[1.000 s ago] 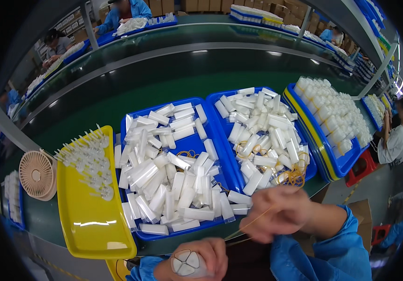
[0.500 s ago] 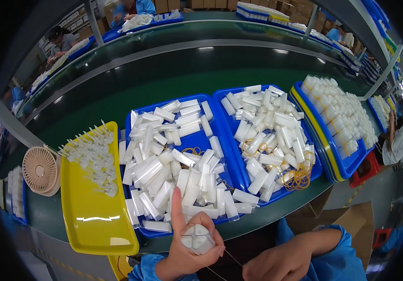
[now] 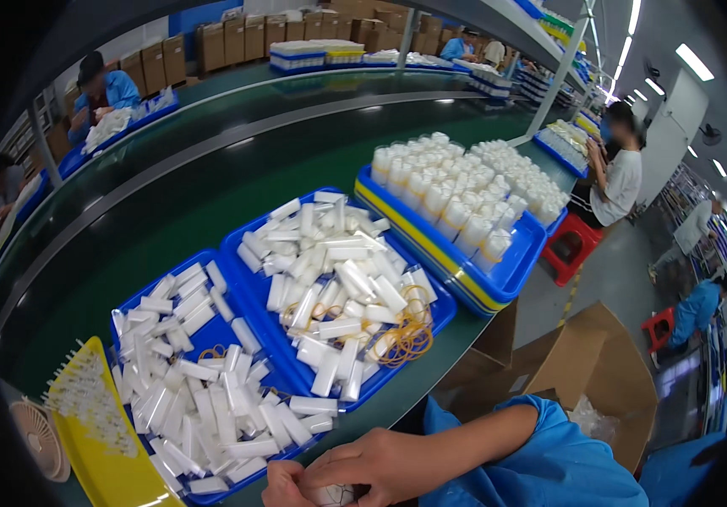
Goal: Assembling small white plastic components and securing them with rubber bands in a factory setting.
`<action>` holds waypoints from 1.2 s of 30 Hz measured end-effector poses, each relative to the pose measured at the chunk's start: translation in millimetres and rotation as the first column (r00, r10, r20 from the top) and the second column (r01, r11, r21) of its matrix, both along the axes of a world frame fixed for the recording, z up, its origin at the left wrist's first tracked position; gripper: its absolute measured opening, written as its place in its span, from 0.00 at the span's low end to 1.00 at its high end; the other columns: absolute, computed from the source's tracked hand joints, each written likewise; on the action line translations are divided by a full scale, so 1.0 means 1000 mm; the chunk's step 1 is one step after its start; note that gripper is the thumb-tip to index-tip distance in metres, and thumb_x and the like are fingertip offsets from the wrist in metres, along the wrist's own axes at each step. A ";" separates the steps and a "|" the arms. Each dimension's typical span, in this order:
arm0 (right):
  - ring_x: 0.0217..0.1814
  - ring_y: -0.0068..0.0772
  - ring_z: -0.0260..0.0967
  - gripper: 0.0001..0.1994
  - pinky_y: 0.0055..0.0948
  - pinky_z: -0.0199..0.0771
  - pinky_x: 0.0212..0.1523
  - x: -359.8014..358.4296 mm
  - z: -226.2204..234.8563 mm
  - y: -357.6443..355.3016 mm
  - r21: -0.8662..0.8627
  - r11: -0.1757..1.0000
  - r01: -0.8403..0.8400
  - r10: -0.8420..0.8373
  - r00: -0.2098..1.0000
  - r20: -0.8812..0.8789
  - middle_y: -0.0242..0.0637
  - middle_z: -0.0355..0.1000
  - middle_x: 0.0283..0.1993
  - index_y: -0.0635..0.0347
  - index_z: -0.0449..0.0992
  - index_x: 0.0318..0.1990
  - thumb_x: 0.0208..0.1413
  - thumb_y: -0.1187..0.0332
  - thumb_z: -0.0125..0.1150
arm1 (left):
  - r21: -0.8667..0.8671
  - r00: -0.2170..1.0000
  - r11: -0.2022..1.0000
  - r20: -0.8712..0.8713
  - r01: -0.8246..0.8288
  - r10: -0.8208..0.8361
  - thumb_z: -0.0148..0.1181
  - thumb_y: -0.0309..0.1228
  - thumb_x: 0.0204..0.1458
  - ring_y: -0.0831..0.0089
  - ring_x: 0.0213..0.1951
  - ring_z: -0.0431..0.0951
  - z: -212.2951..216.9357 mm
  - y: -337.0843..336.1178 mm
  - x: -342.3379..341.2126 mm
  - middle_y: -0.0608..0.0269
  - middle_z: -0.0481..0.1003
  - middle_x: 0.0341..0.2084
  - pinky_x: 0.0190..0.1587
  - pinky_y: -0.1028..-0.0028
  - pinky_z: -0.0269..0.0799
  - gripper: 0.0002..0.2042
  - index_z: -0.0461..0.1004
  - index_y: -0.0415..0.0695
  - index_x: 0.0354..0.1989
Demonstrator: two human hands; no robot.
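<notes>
At the lower edge, the right hand (image 3: 380, 465) and the left hand (image 3: 283, 490) close together around a small bundle of white plastic pieces (image 3: 330, 494), held close to the body, likely so both sets of fingers can work on it; the left hand is mostly cut off. Just beyond, on the green tabletop (image 3: 169, 220), a blue plastic tray of loose white tubes (image 3: 203, 380) lies within easy reach, with a yellow tray of small white parts (image 3: 101, 422) to its left and a second blue tray with tan rubber bands (image 3: 401, 334) to its right. Farther off, a stacked blue tray of upright white bottles (image 3: 456, 203) waits.

Half a second ago the left hand was raised over the near tray; now both hands sit lower, and the view has swung right.
</notes>
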State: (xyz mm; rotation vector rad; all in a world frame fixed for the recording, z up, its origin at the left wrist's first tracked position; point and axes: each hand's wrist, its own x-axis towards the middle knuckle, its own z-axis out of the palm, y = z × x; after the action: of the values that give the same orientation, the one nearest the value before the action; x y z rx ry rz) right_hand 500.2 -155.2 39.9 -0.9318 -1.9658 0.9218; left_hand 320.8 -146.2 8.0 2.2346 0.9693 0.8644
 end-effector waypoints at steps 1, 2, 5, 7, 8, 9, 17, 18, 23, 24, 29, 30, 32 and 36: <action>0.35 0.44 0.71 0.17 0.35 0.72 0.32 0.000 0.001 -0.004 0.020 0.999 0.044 -0.044 0.998 0.034 0.43 0.72 0.35 0.58 0.73 0.41 0.39 0.70 0.65 | 0.013 0.999 0.999 0.024 0.033 -0.033 0.65 0.28 0.40 0.53 0.27 0.69 -0.002 0.000 0.002 0.49 0.66 0.28 0.25 0.61 0.64 0.21 0.62 0.37 0.40; 0.34 0.44 0.70 0.15 0.35 0.72 0.31 -0.001 -0.001 -0.006 0.061 0.997 0.052 -0.053 0.999 0.009 0.42 0.70 0.36 0.59 0.71 0.37 0.38 0.70 0.64 | 0.022 0.997 0.998 0.042 0.057 -0.058 0.65 0.29 0.39 0.51 0.27 0.69 -0.003 -0.001 0.001 0.47 0.66 0.28 0.25 0.60 0.63 0.21 0.63 0.37 0.40; 0.33 0.43 0.69 0.15 0.33 0.72 0.30 -0.002 -0.005 -0.019 0.085 0.991 0.101 -0.100 0.995 -0.016 0.41 0.68 0.38 0.60 0.70 0.36 0.38 0.70 0.64 | 0.151 0.982 0.973 -0.107 0.172 -0.157 0.65 0.28 0.38 0.50 0.27 0.69 -0.003 -0.004 0.001 0.47 0.67 0.28 0.24 0.59 0.63 0.24 0.62 0.37 0.44; 0.32 0.41 0.68 0.16 0.30 0.71 0.28 0.001 -0.006 -0.023 0.139 0.976 0.166 -0.169 0.986 0.006 0.41 0.67 0.38 0.62 0.70 0.36 0.37 0.70 0.65 | 0.268 0.976 0.939 -0.023 0.215 -0.217 0.64 0.27 0.39 0.47 0.33 0.71 0.000 -0.002 0.004 0.47 0.67 0.34 0.32 0.57 0.68 0.29 0.60 0.39 0.52; 0.31 0.41 0.68 0.17 0.29 0.71 0.26 0.003 -0.005 -0.023 0.203 0.957 0.206 -0.209 0.978 -0.007 0.40 0.67 0.38 0.62 0.69 0.37 0.37 0.69 0.65 | 0.342 0.977 0.918 -0.010 0.203 -0.213 0.64 0.27 0.39 0.46 0.37 0.71 0.000 -0.001 0.007 0.46 0.67 0.37 0.36 0.55 0.68 0.30 0.59 0.42 0.54; 0.30 0.40 0.68 0.17 0.28 0.70 0.24 0.005 -0.005 -0.023 0.266 0.933 0.244 -0.247 0.969 -0.022 0.40 0.67 0.37 0.63 0.69 0.37 0.37 0.69 0.66 | 0.414 0.978 0.891 0.004 0.190 -0.210 0.64 0.27 0.40 0.46 0.41 0.71 0.001 0.000 0.011 0.45 0.66 0.40 0.40 0.53 0.69 0.31 0.58 0.44 0.55; 0.28 0.16 0.62 0.13 0.16 0.60 0.27 0.150 0.052 0.005 0.574 0.043 0.818 -0.888 0.295 -0.353 0.32 0.67 0.32 0.63 0.70 0.39 0.43 0.81 0.58 | 0.617 0.976 0.785 0.196 -0.049 -0.092 0.59 0.25 0.43 0.42 0.53 0.61 -0.005 0.002 -0.024 0.48 0.57 0.53 0.54 0.43 0.57 0.44 0.38 0.68 0.65; 0.26 0.13 0.58 0.12 0.15 0.57 0.24 0.171 0.058 0.004 0.554 -0.018 0.832 -0.928 0.192 -0.320 0.28 0.66 0.30 0.63 0.71 0.40 0.45 0.79 0.60 | 0.609 0.979 0.787 0.200 -0.096 -0.035 0.59 0.25 0.43 0.43 0.53 0.61 -0.004 0.007 -0.034 0.48 0.57 0.52 0.54 0.44 0.58 0.42 0.40 0.65 0.64; 0.21 0.11 0.51 0.13 0.14 0.52 0.21 0.247 0.040 0.003 0.634 -0.109 0.765 -0.994 -0.094 -0.058 0.22 0.58 0.22 0.62 0.76 0.42 0.48 0.69 0.64 | 0.564 0.933 0.748 0.140 -0.349 0.330 0.56 0.22 0.45 0.48 0.51 0.65 0.009 0.022 -0.104 0.47 0.60 0.48 0.52 0.50 0.64 0.33 0.50 0.49 0.61; 0.21 0.13 0.52 0.13 0.16 0.53 0.21 0.255 0.034 0.009 0.633 -0.083 0.770 -0.994 -0.109 0.002 0.23 0.58 0.22 0.62 0.76 0.42 0.49 0.68 0.64 | 0.613 0.870 0.665 0.078 -0.426 0.486 0.53 0.24 0.47 0.53 0.49 0.68 0.005 0.018 -0.123 0.48 0.62 0.48 0.52 0.57 0.64 0.35 0.45 0.47 0.65; 0.24 0.14 0.54 0.15 0.15 0.56 0.26 0.300 0.000 0.004 0.401 0.102 0.910 -0.983 0.030 0.182 0.28 0.69 0.29 0.62 0.74 0.47 0.55 0.63 0.57 | 0.520 0.767 0.707 -0.144 -0.479 0.625 0.52 0.15 0.37 0.49 0.47 0.69 0.026 0.031 -0.180 0.44 0.67 0.44 0.50 0.59 0.64 0.22 0.66 0.37 0.46; 0.23 0.14 0.53 0.15 0.15 0.54 0.25 0.300 -0.003 0.006 0.349 0.134 0.927 -0.977 0.065 0.204 0.26 0.66 0.27 0.62 0.74 0.47 0.57 0.63 0.55 | 0.483 0.759 0.723 -0.165 -0.494 0.630 0.53 0.15 0.37 0.50 0.45 0.69 0.027 0.035 -0.187 0.45 0.68 0.42 0.49 0.61 0.65 0.20 0.68 0.38 0.44; 0.22 0.13 0.50 0.16 0.15 0.51 0.23 0.308 -0.015 0.011 0.302 0.170 0.938 -0.970 0.105 0.220 0.24 0.62 0.24 0.62 0.74 0.49 0.59 0.62 0.52 | 0.450 0.751 0.737 -0.191 -0.505 0.632 0.54 0.15 0.37 0.51 0.43 0.71 0.028 0.045 -0.199 0.47 0.69 0.39 0.46 0.64 0.66 0.18 0.70 0.38 0.41; 0.21 0.13 0.49 0.17 0.15 0.49 0.23 0.316 -0.018 0.018 0.347 0.198 0.917 -0.962 0.115 0.246 0.23 0.59 0.22 0.62 0.73 0.50 0.62 0.60 0.48 | 0.469 0.730 0.745 -0.262 -0.475 0.631 0.56 0.15 0.37 0.54 0.38 0.72 0.020 0.068 -0.226 0.51 0.71 0.34 0.42 0.65 0.68 0.14 0.72 0.38 0.36</action>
State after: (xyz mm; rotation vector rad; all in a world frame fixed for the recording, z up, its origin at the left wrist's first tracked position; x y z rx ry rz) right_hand 816.5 -136.9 21.6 -2.0881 -1.1374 -0.2301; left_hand 95.0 -78.2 28.1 2.5351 1.9093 0.9012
